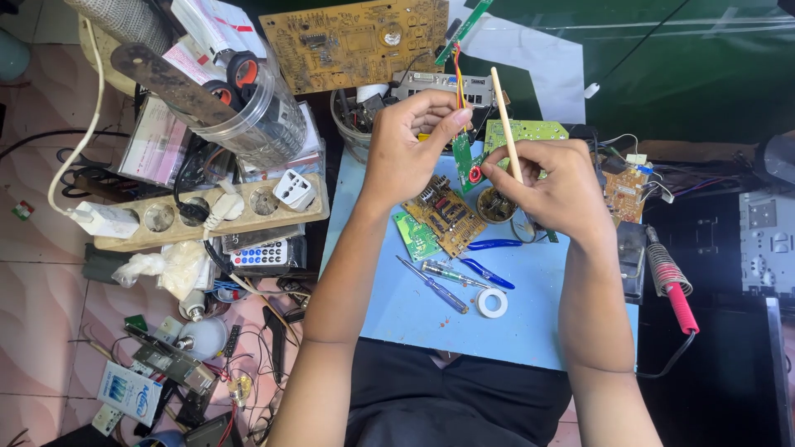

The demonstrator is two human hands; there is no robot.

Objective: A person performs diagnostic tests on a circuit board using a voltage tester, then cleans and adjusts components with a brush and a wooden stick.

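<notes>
1. A wooden power strip [207, 217] lies far left.
2. Your left hand [407, 149] pinches shut on the small green circuit board [462, 153], raised above the blue work board [431, 314].
3. Your right hand [556, 192] closes around a pale wooden stick [503, 116], its lower end beside that board.
4. A red-handled soldering iron [672, 285] rests far right.

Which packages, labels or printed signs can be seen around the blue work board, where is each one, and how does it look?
Small carton: on the floor at lower left, flat rectangle, white with blue print.
Printed packet: left of the board, under the clear plastic jar, pale pink and white.
White tube: top left, long, white with red marking.
Keypad device: below the wooden power strip, white keys with a few coloured ones.
No lit screen shows.
</notes>
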